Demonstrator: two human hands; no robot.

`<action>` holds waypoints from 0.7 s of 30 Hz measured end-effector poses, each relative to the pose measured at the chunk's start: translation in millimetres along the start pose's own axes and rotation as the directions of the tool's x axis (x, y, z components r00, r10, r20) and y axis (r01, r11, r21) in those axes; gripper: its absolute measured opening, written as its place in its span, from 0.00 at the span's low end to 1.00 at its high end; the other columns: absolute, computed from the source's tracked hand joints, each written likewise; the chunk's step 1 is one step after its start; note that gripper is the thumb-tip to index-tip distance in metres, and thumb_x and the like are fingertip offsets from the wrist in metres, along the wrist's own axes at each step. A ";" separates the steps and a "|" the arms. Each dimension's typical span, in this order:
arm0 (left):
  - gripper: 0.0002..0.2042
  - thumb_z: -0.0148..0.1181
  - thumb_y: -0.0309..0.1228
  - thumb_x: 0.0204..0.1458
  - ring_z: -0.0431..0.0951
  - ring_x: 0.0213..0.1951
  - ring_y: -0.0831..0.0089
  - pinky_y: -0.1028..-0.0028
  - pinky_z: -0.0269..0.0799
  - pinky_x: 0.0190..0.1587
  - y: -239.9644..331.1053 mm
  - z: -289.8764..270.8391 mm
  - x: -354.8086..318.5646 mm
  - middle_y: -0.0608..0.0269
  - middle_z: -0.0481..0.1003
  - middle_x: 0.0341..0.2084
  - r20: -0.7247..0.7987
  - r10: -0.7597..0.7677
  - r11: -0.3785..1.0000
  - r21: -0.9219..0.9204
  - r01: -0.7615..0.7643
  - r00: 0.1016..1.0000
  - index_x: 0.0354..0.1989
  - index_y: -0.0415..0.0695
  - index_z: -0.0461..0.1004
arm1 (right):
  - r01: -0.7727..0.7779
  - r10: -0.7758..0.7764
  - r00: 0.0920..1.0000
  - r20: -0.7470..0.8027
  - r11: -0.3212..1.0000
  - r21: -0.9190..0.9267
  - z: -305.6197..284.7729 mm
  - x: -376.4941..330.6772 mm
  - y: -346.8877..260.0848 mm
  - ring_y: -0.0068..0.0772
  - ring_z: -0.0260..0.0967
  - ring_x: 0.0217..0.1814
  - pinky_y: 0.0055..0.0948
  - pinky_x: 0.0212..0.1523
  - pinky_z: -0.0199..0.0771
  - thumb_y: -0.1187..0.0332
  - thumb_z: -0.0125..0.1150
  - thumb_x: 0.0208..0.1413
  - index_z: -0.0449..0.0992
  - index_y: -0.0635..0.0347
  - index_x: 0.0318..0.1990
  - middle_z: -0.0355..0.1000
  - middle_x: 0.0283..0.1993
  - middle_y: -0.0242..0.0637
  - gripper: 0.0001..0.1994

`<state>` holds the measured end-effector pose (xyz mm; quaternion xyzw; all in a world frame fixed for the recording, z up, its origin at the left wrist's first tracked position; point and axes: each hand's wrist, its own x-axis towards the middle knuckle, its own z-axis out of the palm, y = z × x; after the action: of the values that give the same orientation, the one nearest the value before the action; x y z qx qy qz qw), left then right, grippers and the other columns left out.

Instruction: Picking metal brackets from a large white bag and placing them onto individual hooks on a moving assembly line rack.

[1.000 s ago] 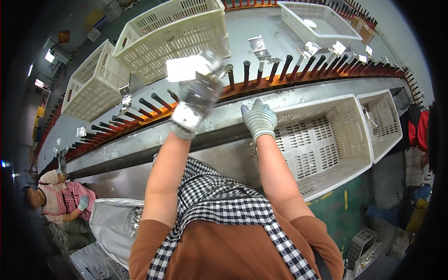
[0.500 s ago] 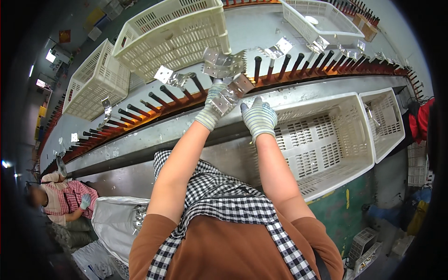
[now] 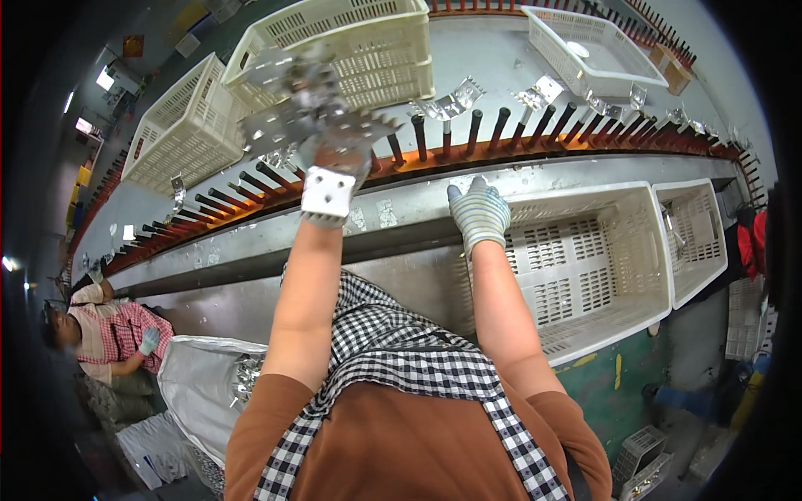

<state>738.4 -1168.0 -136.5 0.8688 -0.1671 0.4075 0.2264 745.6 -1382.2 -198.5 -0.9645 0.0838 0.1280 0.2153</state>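
Observation:
Several bent metal plates with toothed edges and punched holes are gathered in my left hand. That hand wears a striped glove and is almost wholly covered by the plates, which smear with motion at their far end. Beyond them stands a cream plastic crate. My right hand, in a pale striped glove, lies on the bench's metal ledge, fingers stretched out and holding nothing. A white slotted basket is just right of it. Single bent plates lie beyond the pegs, such as one metal plate.
A curved row of dark-tipped pegs crosses the bench. A second cream crate stands left, a shallow white basket far right. At lower left are a white sack of metal pieces and a co-worker in a checked apron.
My left hand has swung left with the metal plates, away from my right hand. The right hand stays on the ledge, and the whole view has shifted slightly.

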 end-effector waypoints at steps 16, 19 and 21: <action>0.20 0.58 0.38 0.52 0.68 0.42 0.72 0.73 0.65 0.47 -2.7 -232.3 -234.2 0.61 0.69 0.44 -0.467 -0.880 0.358 -0.771 0.526 -0.084 0.51 0.43 0.68 | 0.038 -0.039 0.999 -0.024 0.998 -0.053 5.6 3.7 2.7 0.51 0.69 0.51 0.44 0.51 0.69 0.45 0.50 0.51 0.68 0.62 0.52 0.70 0.49 0.53 0.29; 0.23 0.59 0.43 0.49 0.66 0.49 0.66 0.68 0.62 0.53 -19.5 -283.1 -296.9 0.58 0.70 0.46 -0.456 -0.816 0.307 -0.862 0.403 -0.355 0.49 0.42 0.69 | 0.044 -0.044 0.999 -0.002 0.998 -0.035 -1.0 0.9 -1.1 0.50 0.69 0.52 0.43 0.51 0.69 0.47 0.52 0.51 0.69 0.63 0.51 0.71 0.49 0.53 0.29; 0.24 0.59 0.44 0.48 0.65 0.53 0.62 0.66 0.59 0.57 -24.7 -303.3 -336.2 0.57 0.69 0.49 -0.293 -0.792 0.176 -0.950 0.260 -0.535 0.50 0.41 0.69 | 0.043 -0.045 0.999 -0.031 0.998 -0.042 1.4 1.2 0.3 0.50 0.69 0.52 0.43 0.51 0.69 0.48 0.53 0.51 0.69 0.63 0.51 0.71 0.49 0.52 0.29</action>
<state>352.5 -951.1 -234.9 0.1728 0.5118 0.5536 0.6338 746.4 -1381.9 -200.2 -0.9722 0.0634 0.1096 0.1968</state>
